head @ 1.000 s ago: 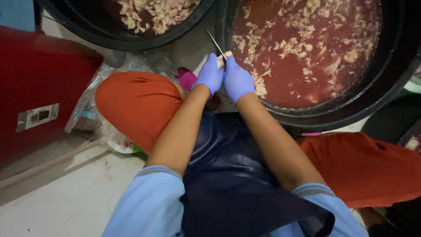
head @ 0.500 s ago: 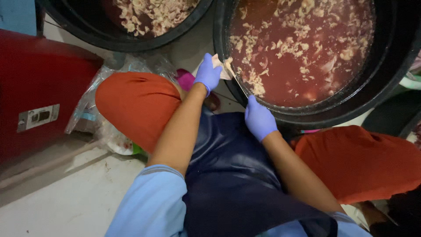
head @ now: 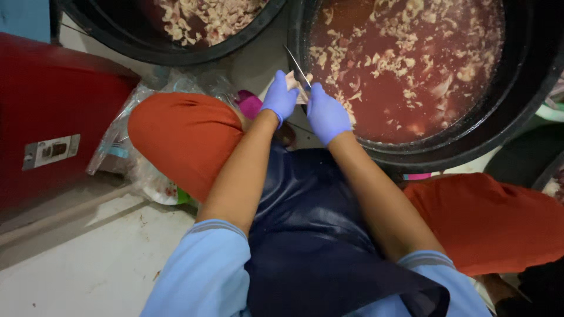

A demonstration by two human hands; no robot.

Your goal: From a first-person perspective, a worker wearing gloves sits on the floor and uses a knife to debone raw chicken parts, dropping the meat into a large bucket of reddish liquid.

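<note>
A food-processing work floor, it seems: 2 big black tubs, one [head: 517, 100] at upper right filled with red liquid and pale scraps, another [head: 176, 53] at upper left, stand on a stained pale floor [head: 88, 264]. The person wears blue gloves [head: 326, 114] and a dark apron [head: 317, 235]; a red crate [head: 53, 111] sits at left.

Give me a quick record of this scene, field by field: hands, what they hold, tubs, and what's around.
left hand: blue glove, grips a pale piece by the tub rim
right hand: blue glove, holds a knife, blade against the piece
right tub: black, red liquid with pale bits
left tub: black, pale bits, partly out of view
clothing: dark apron, orange trousers, light blue sleeves
left side: red box, clear plastic bag
floor: pale, stained
</note>
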